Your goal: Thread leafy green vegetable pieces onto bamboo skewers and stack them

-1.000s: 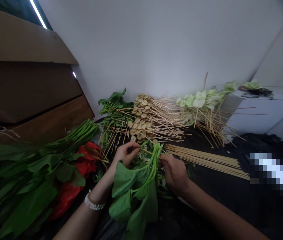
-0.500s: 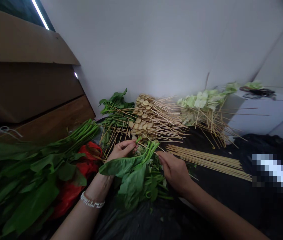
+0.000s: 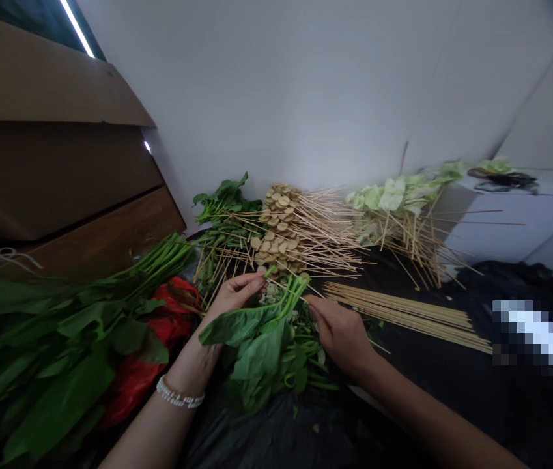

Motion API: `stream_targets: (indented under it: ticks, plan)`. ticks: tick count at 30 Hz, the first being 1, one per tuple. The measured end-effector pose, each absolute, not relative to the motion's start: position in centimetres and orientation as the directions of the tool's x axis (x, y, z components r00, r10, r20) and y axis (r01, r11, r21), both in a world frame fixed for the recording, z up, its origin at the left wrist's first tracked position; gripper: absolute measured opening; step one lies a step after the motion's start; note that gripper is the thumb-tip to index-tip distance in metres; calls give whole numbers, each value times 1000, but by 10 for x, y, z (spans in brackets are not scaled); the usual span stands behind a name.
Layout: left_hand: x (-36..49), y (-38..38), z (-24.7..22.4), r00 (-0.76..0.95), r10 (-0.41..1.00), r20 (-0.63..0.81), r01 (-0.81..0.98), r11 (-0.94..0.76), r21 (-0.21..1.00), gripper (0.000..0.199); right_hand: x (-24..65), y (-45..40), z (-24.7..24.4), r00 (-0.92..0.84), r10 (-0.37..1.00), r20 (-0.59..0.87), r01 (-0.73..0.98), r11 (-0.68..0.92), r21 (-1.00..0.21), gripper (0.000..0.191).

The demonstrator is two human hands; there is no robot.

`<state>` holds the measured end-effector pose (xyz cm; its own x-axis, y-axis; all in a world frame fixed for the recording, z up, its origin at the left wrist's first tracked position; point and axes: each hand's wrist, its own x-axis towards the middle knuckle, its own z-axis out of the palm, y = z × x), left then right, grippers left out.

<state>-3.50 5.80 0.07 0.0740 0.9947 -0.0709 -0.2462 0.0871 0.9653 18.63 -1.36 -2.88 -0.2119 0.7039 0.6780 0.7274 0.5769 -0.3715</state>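
My left hand (image 3: 240,293), with a white beaded bracelet on the wrist, pinches a small green stem piece at its fingertips. Between my hands a bunch of leafy greens (image 3: 259,345) hangs by its stems from a thin wooden skewer (image 3: 280,284). My right hand (image 3: 337,326) is closed on the skewer's right part. Cut stems and leaves (image 3: 305,371) lie beneath the greens. Just beyond my hands are stacked skewers of round tan slices (image 3: 281,241).
Loose bare skewers (image 3: 408,316) lie right of my right hand. Skewered pale green leaves (image 3: 398,195) are at the back right, skewered greens (image 3: 227,202) behind my left hand. Large leafy greens (image 3: 61,339) and a red bag (image 3: 134,384) are at left, beside cardboard (image 3: 51,78).
The hanging leaf's left tip has shifted slightly to the right. Both hands keep nearly the same place and grip.
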Motion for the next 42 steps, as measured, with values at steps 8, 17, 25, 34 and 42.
stream_targets:
  ticks: [8, 17, 25, 34, 42]
  plan:
    - [-38, 57, 5, 59, 997, -41, -125, 48, 991, 41, 186, -14, -32, -211, 716, 665, 732, 567, -378, 28]
    - [-37, 57, 3, 125, 979, -159, -125, 174, 977, 43, 184, -14, -35, -219, 709, 670, 717, 583, -382, 28]
    - [-39, 55, 4, 214, 955, -207, -79, 228, 970, 33, 181, -15, -37, -231, 701, 675, 713, 594, -373, 28]
    - [-23, 37, 13, 401, 915, -55, 75, 27, 997, 35, 178, -18, -30, -252, 729, 636, 665, 608, -434, 29]
    - [-26, 32, 20, 456, 888, -58, 78, 24, 997, 38, 181, -18, -27, -245, 739, 628, 672, 596, -440, 26]
